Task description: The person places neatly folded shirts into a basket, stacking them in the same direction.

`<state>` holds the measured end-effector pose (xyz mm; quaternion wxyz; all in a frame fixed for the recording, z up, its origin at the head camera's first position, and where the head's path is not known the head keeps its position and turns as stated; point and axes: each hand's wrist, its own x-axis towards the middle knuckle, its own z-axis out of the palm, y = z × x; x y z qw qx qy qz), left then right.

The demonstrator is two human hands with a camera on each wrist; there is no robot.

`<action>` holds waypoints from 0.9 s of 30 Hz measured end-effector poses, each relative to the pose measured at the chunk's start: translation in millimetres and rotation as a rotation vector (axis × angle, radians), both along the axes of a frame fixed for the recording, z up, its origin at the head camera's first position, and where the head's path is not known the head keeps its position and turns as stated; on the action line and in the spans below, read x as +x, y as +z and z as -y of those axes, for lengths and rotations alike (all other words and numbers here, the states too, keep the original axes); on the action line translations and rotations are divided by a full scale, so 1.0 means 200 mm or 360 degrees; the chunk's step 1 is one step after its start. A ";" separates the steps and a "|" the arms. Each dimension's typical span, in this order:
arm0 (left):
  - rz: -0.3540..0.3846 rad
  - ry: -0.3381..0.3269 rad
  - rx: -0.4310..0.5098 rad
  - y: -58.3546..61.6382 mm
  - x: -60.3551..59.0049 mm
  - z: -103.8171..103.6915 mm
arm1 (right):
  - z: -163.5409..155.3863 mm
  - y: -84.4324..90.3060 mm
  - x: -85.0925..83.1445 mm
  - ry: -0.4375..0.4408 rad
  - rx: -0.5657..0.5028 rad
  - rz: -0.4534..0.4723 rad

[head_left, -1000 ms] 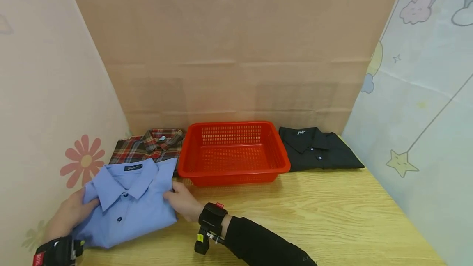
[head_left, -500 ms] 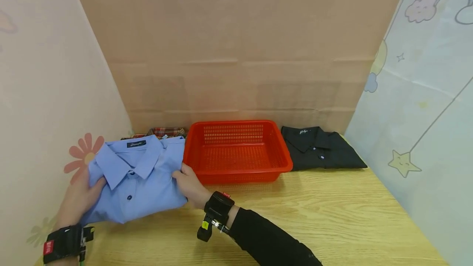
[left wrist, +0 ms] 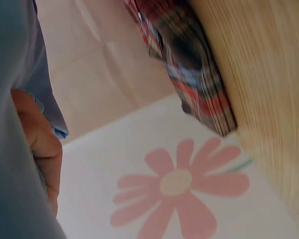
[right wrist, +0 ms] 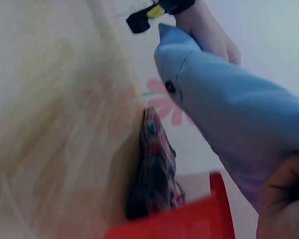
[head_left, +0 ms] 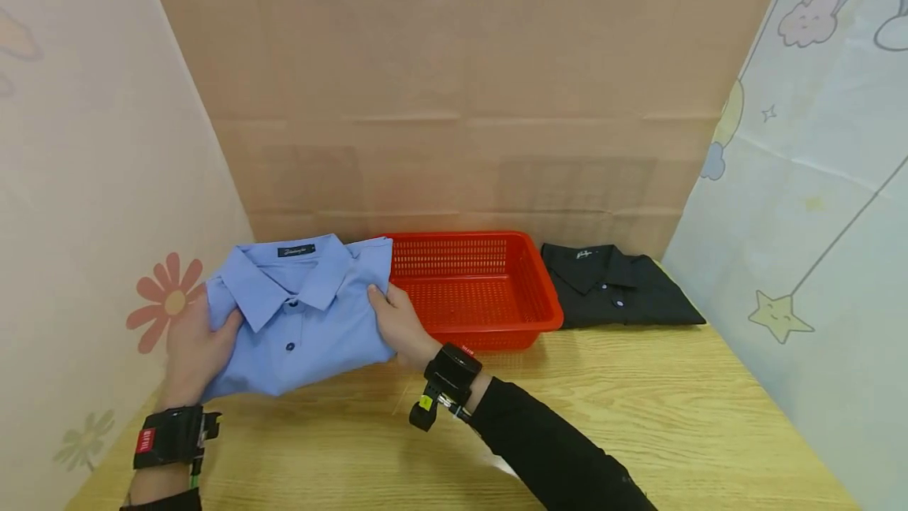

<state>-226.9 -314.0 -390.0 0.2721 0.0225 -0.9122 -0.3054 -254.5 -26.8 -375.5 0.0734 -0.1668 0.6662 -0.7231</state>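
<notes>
A folded light-blue shirt (head_left: 298, 314) is held up off the wooden table, just left of the red basket (head_left: 496, 259). My left hand (head_left: 195, 349) grips its left edge and my right hand (head_left: 399, 322) grips its right edge, thumbs on top. In the right wrist view the blue shirt (right wrist: 229, 119) hangs above the folded plaid shirt (right wrist: 154, 174), with the right hand (right wrist: 284, 199) at the lower right and the left hand (right wrist: 209, 35) at the far side. The left wrist view shows the left hand's fingers (left wrist: 40, 144) under blue cloth (left wrist: 10, 99).
A folded black shirt (head_left: 613, 286) lies right of the basket. The plaid shirt (left wrist: 194, 69) lies on the table by the left wall, hidden behind the blue shirt in the head view. Paper walls stand at left, back and right. Bare wooden table (head_left: 603, 408) stretches in front.
Both hands have lifted the blue shirt off the table and carried it up and to the right, toward the basket. It now hides the plaid shirt in the head view.
</notes>
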 end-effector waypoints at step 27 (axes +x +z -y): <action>0.0038 -0.0035 0.0304 0.07 -0.14 -0.34 | -0.42 0.05 -0.15 0.0032 0.0163 0.0029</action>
